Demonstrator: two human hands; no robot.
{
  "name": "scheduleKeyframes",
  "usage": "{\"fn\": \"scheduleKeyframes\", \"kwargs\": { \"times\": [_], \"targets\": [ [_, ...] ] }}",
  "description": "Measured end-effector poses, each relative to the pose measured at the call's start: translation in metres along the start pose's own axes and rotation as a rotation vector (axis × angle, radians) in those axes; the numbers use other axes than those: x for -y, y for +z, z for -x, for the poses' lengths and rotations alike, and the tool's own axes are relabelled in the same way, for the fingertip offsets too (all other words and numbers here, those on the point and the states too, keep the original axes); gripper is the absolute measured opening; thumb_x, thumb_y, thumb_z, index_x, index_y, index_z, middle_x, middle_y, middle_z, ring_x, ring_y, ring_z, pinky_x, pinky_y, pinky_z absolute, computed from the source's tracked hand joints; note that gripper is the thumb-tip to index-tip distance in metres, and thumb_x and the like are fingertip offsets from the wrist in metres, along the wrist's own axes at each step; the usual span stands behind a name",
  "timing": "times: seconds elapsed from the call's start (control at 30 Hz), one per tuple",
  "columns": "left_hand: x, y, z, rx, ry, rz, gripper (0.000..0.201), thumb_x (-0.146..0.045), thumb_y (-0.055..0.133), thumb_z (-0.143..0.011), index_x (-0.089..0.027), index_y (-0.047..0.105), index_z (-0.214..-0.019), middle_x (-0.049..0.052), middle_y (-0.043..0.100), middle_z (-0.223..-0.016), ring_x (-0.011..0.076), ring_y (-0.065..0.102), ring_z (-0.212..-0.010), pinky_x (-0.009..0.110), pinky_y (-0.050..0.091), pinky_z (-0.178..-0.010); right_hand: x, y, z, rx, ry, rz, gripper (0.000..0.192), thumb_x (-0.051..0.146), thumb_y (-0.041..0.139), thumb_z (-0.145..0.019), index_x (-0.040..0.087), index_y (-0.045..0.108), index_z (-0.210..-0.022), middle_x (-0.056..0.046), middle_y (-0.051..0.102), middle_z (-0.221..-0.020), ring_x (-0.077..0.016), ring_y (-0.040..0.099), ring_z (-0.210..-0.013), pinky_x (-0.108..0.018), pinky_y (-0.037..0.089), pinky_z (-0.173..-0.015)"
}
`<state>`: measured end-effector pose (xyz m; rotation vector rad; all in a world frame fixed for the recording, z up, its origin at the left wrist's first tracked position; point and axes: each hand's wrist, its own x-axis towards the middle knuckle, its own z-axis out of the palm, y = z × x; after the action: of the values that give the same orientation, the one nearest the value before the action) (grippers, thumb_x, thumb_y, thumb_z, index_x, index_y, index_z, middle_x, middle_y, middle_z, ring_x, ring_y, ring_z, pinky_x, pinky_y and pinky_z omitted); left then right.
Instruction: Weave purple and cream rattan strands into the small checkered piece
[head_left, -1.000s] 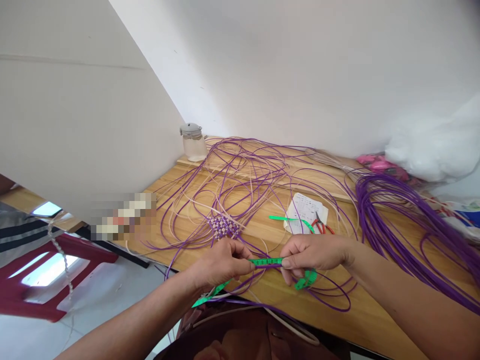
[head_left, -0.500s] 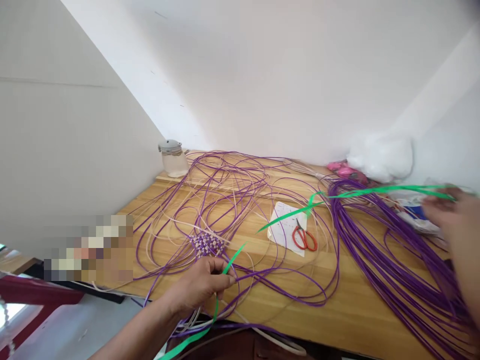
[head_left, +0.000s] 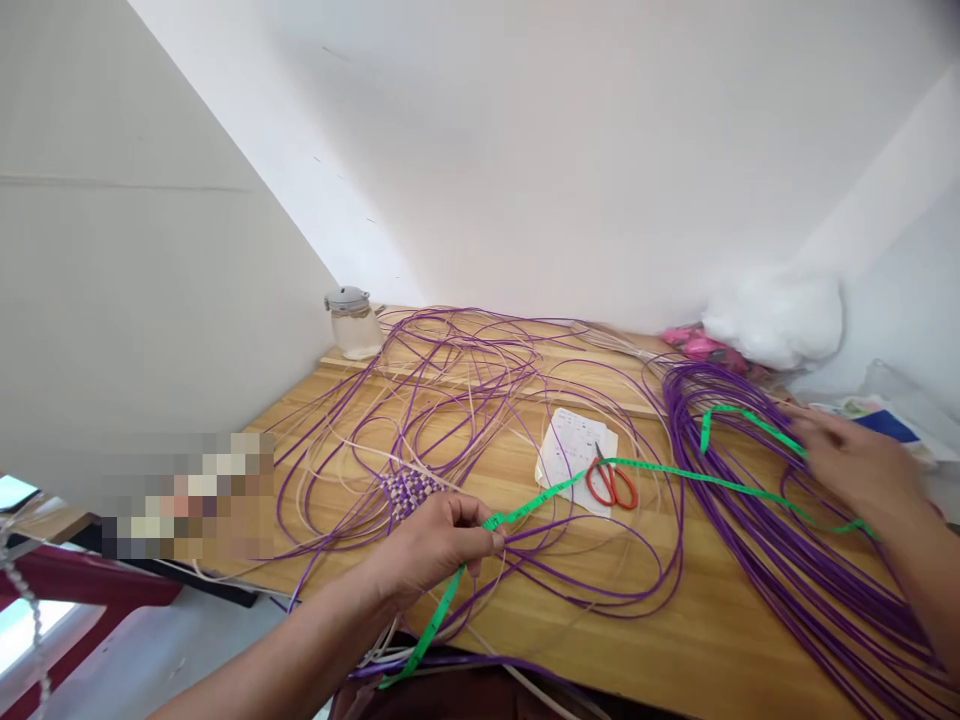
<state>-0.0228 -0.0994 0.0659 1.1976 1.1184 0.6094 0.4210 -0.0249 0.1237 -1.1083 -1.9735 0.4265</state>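
My left hand (head_left: 435, 545) pinches a green tape measure (head_left: 549, 494) between thumb and fingers. One length of tape hangs below this hand toward the table's front edge. Purple strands run out beside the fingertips; whether they are gripped too, I cannot tell. At the right, my right hand (head_left: 855, 462) is closed on the tape's other part, slightly blurred, above a coil of purple strands (head_left: 694, 470). A loose tape end curls out to the left of it. Just behind my left hand lies a small woven purple-and-beige piece (head_left: 411, 491), partly covered by the hand.
Red-handled scissors (head_left: 611, 485) lie on a sheet of written paper (head_left: 571, 445), under the tape. Loose purple and beige strands loop over the wooden table (head_left: 645, 655). A lidded jar (head_left: 355, 325) stands back left. A white plastic bag (head_left: 776, 315) sits back right.
My right hand has come lower and to the left with the tape. The tape, earlier in separate stretches, now runs from my left hand across the scissors toward the right.
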Motion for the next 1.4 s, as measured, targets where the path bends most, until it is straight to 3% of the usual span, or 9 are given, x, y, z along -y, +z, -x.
{"fn": "scheduleKeyframes", "kwargs": {
  "times": [0.07, 0.13, 0.3, 0.43, 0.53, 0.63, 0.73, 0.87, 1.4],
  "targets": [
    [-0.004, 0.007, -0.004, 0.031, 0.024, -0.026, 0.024, -0.037, 0.071, -0.071, -0.014, 0.064, -0.073, -0.003, 0.053, -0.055, 0.0079, 0.039, -0.05, 0.022, 0.025, -0.051, 0.014, 0.04, -0.009, -0.012, 0.228, -0.009, 0.031, 0.055, 0.053, -0.091, 0.033, 0.071, -0.102, -0.004, 0.069, -0.073, -0.0181, 0.062, -0.063, -0.029, 0.047, -0.056],
    [-0.008, 0.014, -0.007, 0.058, 0.051, -0.048, 0.024, -0.037, 0.07, -0.073, -0.014, 0.066, -0.075, -0.003, 0.054, -0.058, 0.0088, 0.042, -0.054, 0.023, 0.026, -0.053, 0.042, 0.092, -0.015, 0.393, 0.401, -0.165, 0.044, 0.051, 0.055, -0.091, 0.024, 0.061, -0.125, -0.006, 0.07, -0.088, -0.018, 0.063, -0.075, -0.028, 0.05, -0.064],
    [-0.014, 0.026, -0.007, 0.135, 0.089, -0.028, 0.024, -0.036, 0.07, -0.075, -0.013, 0.066, -0.078, -0.003, 0.052, -0.061, 0.0085, 0.04, -0.055, 0.023, 0.027, -0.054, 0.099, 0.181, -0.019, 0.969, 0.304, -0.467, 0.038, 0.045, 0.064, -0.084, 0.014, 0.069, -0.107, -0.003, 0.066, -0.083, -0.0126, 0.059, -0.073, -0.024, 0.046, -0.069],
    [-0.01, 0.018, -0.005, 0.078, 0.074, -0.02, 0.022, -0.034, 0.069, -0.074, -0.012, 0.067, -0.075, -0.003, 0.052, -0.058, 0.0075, 0.038, -0.053, 0.022, 0.026, -0.053, 0.074, 0.118, -0.035, 0.607, 0.289, -0.074, 0.039, 0.051, 0.056, -0.087, 0.015, 0.069, -0.093, -0.007, 0.069, -0.081, -0.0185, 0.062, -0.075, -0.031, 0.046, -0.069],
    [-0.008, 0.012, -0.007, -0.029, 0.033, 0.048, 0.022, -0.033, 0.07, -0.07, -0.012, 0.067, -0.075, -0.002, 0.054, -0.055, 0.0073, 0.04, -0.049, 0.021, 0.025, -0.049, 0.041, 0.03, -0.049, -0.094, 0.47, 0.741, 0.034, 0.041, 0.054, -0.09, 0.015, 0.07, -0.104, -0.018, 0.07, -0.092, -0.026, 0.064, -0.079, -0.037, 0.04, -0.065],
    [-0.008, 0.015, -0.014, -0.074, 0.029, 0.17, 0.024, -0.034, 0.073, -0.066, -0.013, 0.065, -0.074, -0.001, 0.056, -0.054, 0.0078, 0.044, -0.049, 0.02, 0.028, -0.048, 0.042, -0.004, -0.039, -0.219, 0.69, 1.143, 0.047, 0.037, 0.067, -0.081, 0.004, 0.066, -0.114, -0.032, 0.067, -0.093, -0.0387, 0.065, -0.082, -0.041, 0.038, -0.054],
    [-0.008, 0.023, -0.022, -0.061, 0.036, 0.286, 0.028, -0.035, 0.076, -0.065, -0.013, 0.063, -0.075, -0.001, 0.058, -0.054, 0.008, 0.048, -0.048, 0.019, 0.032, -0.048, 0.077, 0.052, -0.008, -0.333, 0.02, 0.884, 0.028, 0.026, 0.054, -0.09, 0.018, 0.068, -0.114, -0.018, 0.069, -0.104, -0.0314, 0.066, -0.094, -0.044, 0.051, -0.073],
    [-0.01, 0.032, -0.026, -0.029, 0.054, 0.366, 0.031, -0.037, 0.079, -0.067, -0.012, 0.064, -0.076, 0.0, 0.06, -0.055, 0.0068, 0.05, -0.047, 0.018, 0.035, -0.049, 0.116, 0.168, 0.021, -0.002, -0.544, 0.457, 0.037, 0.009, 0.054, -0.088, 0.023, 0.066, -0.12, -0.006, 0.068, -0.117, -0.0237, 0.061, -0.112, -0.039, 0.051, -0.099],
    [-0.006, 0.049, -0.018, -0.067, 0.14, 0.621, 0.03, -0.032, 0.082, -0.068, -0.01, 0.066, -0.079, 0.004, 0.064, -0.067, 0.0097, 0.058, -0.059, 0.019, 0.045, -0.057, 0.123, 0.227, 0.041, -0.135, -0.155, -0.01, 0.045, 0.008, 0.047, -0.091, 0.026, 0.059, -0.131, -0.007, 0.069, -0.114, -0.0198, 0.066, -0.105, -0.034, 0.056, -0.09]
  ]
}}
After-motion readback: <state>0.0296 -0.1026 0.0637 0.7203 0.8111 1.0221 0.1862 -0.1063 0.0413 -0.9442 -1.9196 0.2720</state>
